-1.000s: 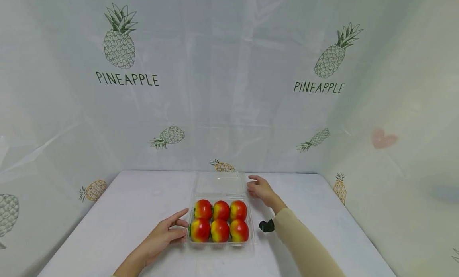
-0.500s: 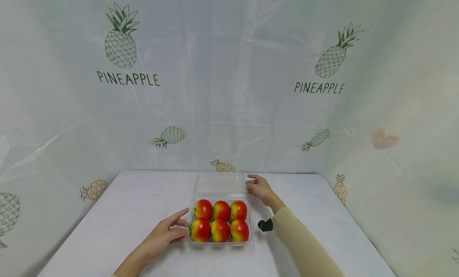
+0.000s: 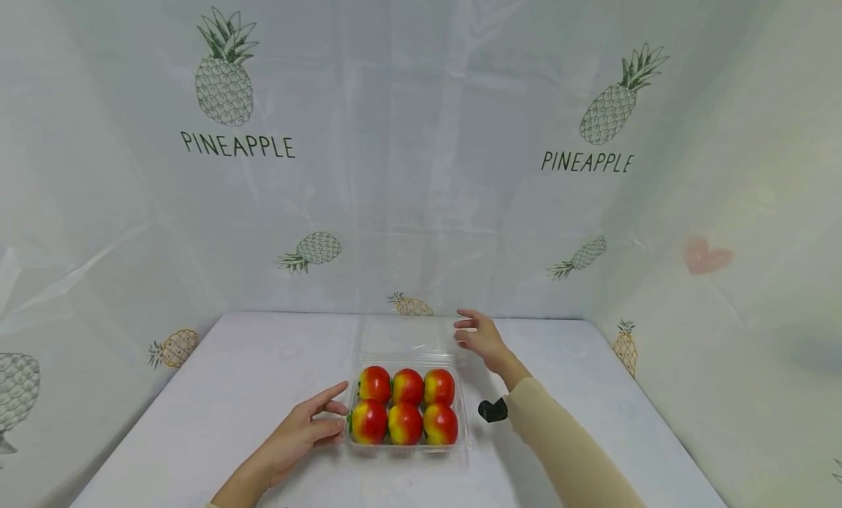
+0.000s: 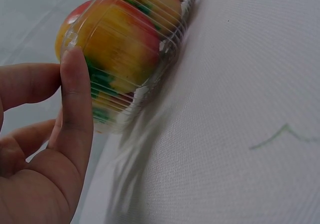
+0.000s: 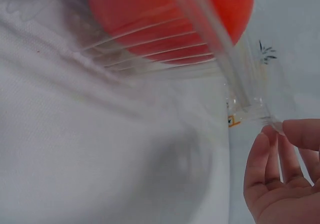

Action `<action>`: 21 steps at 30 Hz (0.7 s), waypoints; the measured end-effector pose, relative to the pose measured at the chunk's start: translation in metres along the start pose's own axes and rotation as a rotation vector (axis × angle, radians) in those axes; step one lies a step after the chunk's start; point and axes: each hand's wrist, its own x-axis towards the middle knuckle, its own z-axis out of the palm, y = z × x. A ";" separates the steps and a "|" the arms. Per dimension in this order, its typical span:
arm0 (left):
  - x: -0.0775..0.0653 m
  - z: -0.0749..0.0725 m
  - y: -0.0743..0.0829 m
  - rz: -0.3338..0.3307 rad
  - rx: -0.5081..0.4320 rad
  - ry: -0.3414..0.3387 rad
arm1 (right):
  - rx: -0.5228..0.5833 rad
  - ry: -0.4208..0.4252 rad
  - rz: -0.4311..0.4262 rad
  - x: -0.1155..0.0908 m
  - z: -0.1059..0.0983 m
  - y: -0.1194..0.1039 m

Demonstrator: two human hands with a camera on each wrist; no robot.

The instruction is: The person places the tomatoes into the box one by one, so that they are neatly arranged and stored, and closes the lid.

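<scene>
A clear plastic clamshell box (image 3: 408, 450) stands on the table, holding several round red-and-yellow fruits (image 3: 405, 423) with green leafy parts at the stem. Its clear lid (image 3: 401, 338) is folded back on the far side, partly raised. At the box's left rim, my left hand (image 3: 299, 431) pinches the edge; the left wrist view shows the thumb (image 4: 75, 78) flat against the ribbed wall. My right hand (image 3: 483, 340) is at the lid's right edge. The right wrist view has its thumb and fingers (image 5: 257, 159) pinching the lid's corner, beside a red fruit (image 5: 165, 18).
A white cloth covers the table (image 3: 283, 354). Behind it hangs a pale curtain (image 3: 408, 164) printed with pineapples, which also runs down both sides. A small black object (image 3: 492, 411) sits against the right sleeve (image 3: 566, 449).
My right hand has moved slightly up, and the lid's far edge has lifted with it. The left hand and the box have stayed in place.
</scene>
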 end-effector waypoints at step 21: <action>0.001 0.001 0.001 -0.010 -0.005 0.008 | -0.054 -0.003 -0.064 -0.002 -0.010 -0.027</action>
